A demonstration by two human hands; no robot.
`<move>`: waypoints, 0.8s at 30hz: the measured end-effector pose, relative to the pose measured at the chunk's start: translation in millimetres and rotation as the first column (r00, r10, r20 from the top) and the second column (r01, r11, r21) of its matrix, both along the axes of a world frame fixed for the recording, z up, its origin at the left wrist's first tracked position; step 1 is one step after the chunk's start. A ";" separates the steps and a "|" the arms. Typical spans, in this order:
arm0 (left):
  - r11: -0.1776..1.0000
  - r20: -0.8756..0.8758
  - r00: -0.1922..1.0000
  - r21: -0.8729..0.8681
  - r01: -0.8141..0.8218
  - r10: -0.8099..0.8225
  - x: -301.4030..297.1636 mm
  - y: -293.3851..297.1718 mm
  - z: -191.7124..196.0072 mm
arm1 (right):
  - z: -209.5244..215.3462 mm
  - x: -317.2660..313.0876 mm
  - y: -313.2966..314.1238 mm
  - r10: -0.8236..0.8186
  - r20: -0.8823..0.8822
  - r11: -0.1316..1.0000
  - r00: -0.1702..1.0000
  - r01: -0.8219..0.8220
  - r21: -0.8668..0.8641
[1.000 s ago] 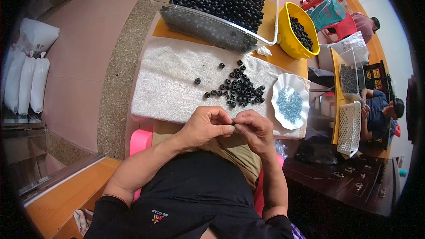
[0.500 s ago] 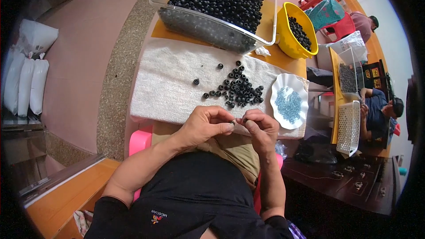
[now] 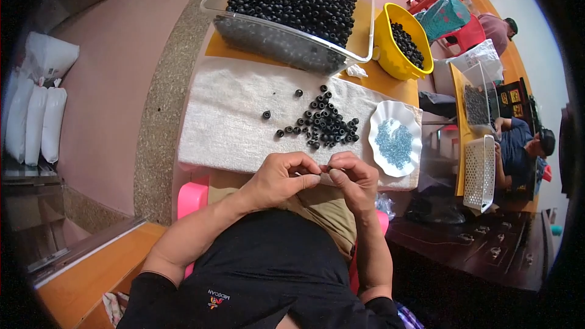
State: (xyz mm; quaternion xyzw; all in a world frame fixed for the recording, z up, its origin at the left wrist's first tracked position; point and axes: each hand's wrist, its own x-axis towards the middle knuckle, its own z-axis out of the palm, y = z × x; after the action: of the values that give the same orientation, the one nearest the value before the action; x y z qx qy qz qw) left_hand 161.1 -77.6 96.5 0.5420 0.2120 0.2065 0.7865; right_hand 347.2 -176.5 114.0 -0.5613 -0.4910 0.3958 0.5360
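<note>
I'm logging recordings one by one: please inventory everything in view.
Table: one, orange, centre
Large bin: one, clear, table's far side
Bin beads: many, black, inside it
Tub: one, yellow, right of bin, holding dark beads
Towel: one, white, on table
Loose beads: dozens, black, on towel
Dish: one, white, towel's right end
Tiny pieces: many, pale blue, in dish
Sacks: about four, white, far left
Perforated basket: one, white, right
Co-workers: at least two, blue and mauve tops, right
Seat: one, pink, lower centre
Small piece: one seen, dark, by towel's near edge
Left grip: one, bare, pinching it, centre
Right grip: one, bare, pinching it, centre
</note>
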 end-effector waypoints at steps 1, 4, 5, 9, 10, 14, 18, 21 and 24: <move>1.000 0.000 1.000 0.000 0.001 -0.001 0.4 -0.4 0.5 | 0.0 0.2 -0.2 -0.001 0.000 1.000 1.000 0.001 0.000; 0.997 0.028 0.999 -0.076 -0.029 0.031 0.8 -1.0 0.5 | 1.3 -1.1 0.0 0.036 0.081 0.999 0.996 -0.036 0.002; 0.995 0.042 0.999 -0.095 -0.026 0.031 0.5 -0.7 -1.4 | 3.8 -3.1 0.8 0.044 0.085 0.999 0.995 -0.042 -0.020; 0.990 0.023 1.000 -0.139 0.002 0.001 1.5 1.0 0.4 | 4.4 -1.4 0.5 0.061 0.120 0.998 0.991 -0.057 -0.035; 0.990 0.024 1.000 -0.141 0.001 0.003 0.9 1.0 1.2 | 4.8 -2.3 1.2 0.063 0.121 0.998 0.991 -0.059 -0.037; 0.988 0.057 0.998 -0.152 0.005 0.004 -0.5 1.3 5.0 | 8.2 -4.5 2.8 0.101 0.153 0.995 0.983 -0.098 -0.025; 0.985 0.054 0.998 -0.170 0.032 -0.023 -0.6 0.3 0.6 | 8.0 -3.6 1.5 0.116 0.172 0.992 0.978 -0.105 -0.075; 0.989 0.041 0.998 -0.133 0.057 -0.051 -0.7 1.3 2.0 | 6.0 -1.4 -0.8 0.129 0.143 0.990 0.981 -0.120 -0.070; 0.989 0.040 0.997 -0.129 0.065 -0.061 -0.7 1.8 2.1 | 6.1 -0.4 -2.8 0.144 0.123 0.986 0.982 -0.132 -0.102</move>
State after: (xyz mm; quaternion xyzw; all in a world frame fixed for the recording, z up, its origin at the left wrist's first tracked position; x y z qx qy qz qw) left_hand 160.5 -75.8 98.6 0.4922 0.1937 0.1769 0.8300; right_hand 346.7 -179.3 120.1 -0.5749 -0.5434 0.4174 0.4473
